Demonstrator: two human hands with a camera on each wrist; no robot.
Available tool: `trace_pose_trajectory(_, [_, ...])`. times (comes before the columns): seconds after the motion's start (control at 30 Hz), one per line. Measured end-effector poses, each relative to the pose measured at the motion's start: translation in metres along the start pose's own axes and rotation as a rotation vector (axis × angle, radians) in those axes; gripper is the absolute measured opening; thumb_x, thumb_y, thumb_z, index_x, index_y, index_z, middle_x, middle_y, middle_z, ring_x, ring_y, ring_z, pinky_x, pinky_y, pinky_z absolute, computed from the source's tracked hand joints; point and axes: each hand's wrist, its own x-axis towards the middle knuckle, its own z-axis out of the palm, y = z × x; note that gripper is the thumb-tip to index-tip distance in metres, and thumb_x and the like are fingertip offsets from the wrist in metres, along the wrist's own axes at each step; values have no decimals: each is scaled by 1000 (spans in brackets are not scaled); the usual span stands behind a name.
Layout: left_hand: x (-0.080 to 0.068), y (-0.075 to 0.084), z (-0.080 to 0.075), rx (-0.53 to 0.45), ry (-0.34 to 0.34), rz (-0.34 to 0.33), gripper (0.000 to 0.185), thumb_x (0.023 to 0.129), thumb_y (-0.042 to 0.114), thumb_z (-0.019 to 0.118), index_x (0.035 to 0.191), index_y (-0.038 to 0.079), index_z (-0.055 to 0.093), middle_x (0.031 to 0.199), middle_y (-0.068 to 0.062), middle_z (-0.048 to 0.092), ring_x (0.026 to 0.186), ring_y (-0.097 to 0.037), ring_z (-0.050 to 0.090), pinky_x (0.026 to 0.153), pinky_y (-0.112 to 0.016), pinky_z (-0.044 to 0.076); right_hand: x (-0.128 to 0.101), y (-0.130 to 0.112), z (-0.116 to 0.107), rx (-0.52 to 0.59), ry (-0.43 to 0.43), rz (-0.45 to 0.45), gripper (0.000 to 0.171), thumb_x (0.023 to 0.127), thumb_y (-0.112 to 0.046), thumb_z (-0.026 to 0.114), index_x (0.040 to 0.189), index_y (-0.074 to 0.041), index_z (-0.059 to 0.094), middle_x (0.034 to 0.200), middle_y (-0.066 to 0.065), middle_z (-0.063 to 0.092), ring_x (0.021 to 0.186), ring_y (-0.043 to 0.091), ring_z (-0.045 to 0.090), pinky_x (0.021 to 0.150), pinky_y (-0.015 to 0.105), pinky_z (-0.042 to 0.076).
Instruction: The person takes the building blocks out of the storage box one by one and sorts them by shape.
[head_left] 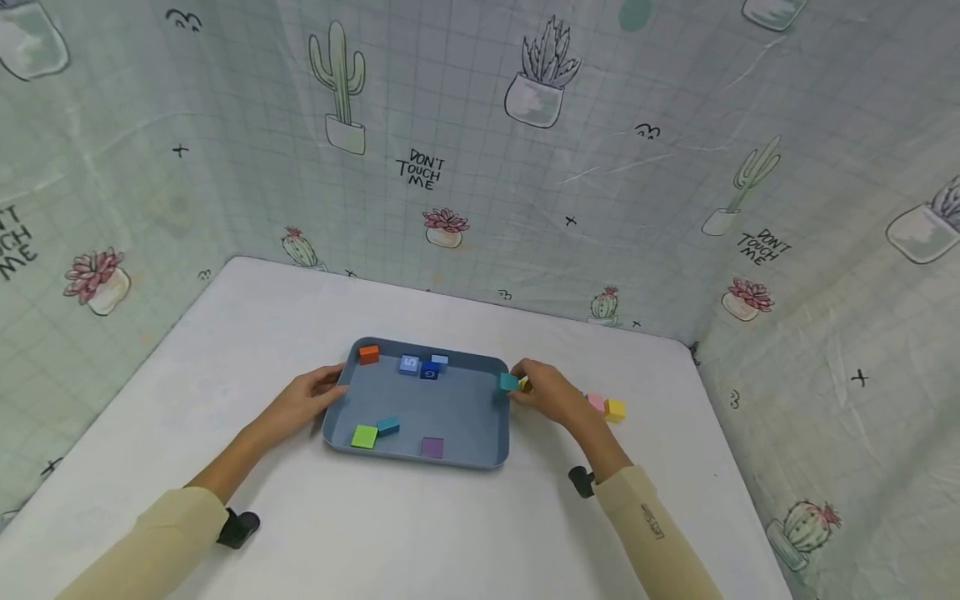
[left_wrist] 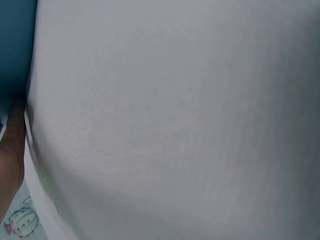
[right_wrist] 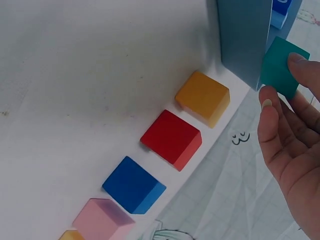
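Right hand [head_left: 547, 392] has its grip clamped on a teal block [right_wrist: 279, 67], thumb against fingers, at the right rim of a grey-blue tray [head_left: 442, 408]. At the opposite end, the left hand [head_left: 296, 402] touches the tray's left rim; whether its grip pinches that edge I cannot tell. Inside, an orange block [head_left: 369, 355] sits in the far left corner, three blue blocks [head_left: 408, 364] cluster along the far side, and green [head_left: 364, 437], teal-blue [head_left: 387, 426] and purple [head_left: 432, 447] blocks lie near the front. Right of the tray, yellow [right_wrist: 202, 97], red [right_wrist: 171, 137], blue [right_wrist: 134, 184] and pink [right_wrist: 102, 220] blocks line the white surface [head_left: 420, 533], another yellow block [head_left: 615, 410] beside the pink.
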Motion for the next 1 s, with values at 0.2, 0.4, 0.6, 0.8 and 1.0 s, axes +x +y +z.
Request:
trace_pose_trajectory(0.2, [0,-1,1,2,-3,-9,60,97,26,55,142,-7,32,137,-30,40,122,-42,44,99,-50,40,-9,3,-1,6,-2,36,27,84,-13,72,106,-4,60,93,1,61,83,16,58,73,26,53])
trace_pose_trajectory(0.4, [1,0,0,3,-4,-14,61,97,27,55,142,-7,31,138,-29,39,123,-42,43,100,-50,39,-15,9,-2,1,11,42,27,83,-13,73,104,-5,59,91,0,60,79,12,57,69,25,52])
trace_pose_trajectory(0.6, [0,-1,0,-4,-5,-26,62,97,28,55,143,-5,31,139,-28,39,124,-41,42,101,-49,39,-18,13,-4,17,0,51,26,84,-13,72,105,-5,59,90,0,59,78,13,56,68,25,52])
trace_pose_trajectory(0.8, [0,1,0,2,-7,-21,62,97,27,54,143,-6,31,139,-29,38,124,-42,41,101,-49,38,-16,12,-3,17,-1,47,27,84,-13,72,106,-5,59,91,-1,59,78,13,56,69,25,52])
trace_pose_trajectory(1.0, [-1,2,0,2,-4,-19,61,97,25,55,142,-7,32,138,-30,39,124,-43,42,100,-50,38,-10,1,-1,21,-22,30,28,84,-14,72,107,-4,59,92,1,59,81,14,56,70,24,53])
